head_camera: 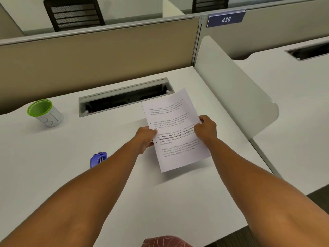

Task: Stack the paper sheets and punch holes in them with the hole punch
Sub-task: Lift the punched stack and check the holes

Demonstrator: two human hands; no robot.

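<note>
A stack of white printed paper sheets (175, 129) is held just above the white desk (53, 175), tilted with its top edge pointing away and to the right. Two dark punched holes show near its left edge. My left hand (145, 138) grips the left edge of the sheets. My right hand (205, 130) grips the right edge. A small purple hole punch (98, 159) lies on the desk to the left of my left forearm, apart from the paper.
A white cup with a green rim (45, 113) stands at the far left. An open cable slot (124, 98) is set into the desk behind the paper. A beige partition (98, 56) closes the back, and a white divider (231, 90) stands on the right.
</note>
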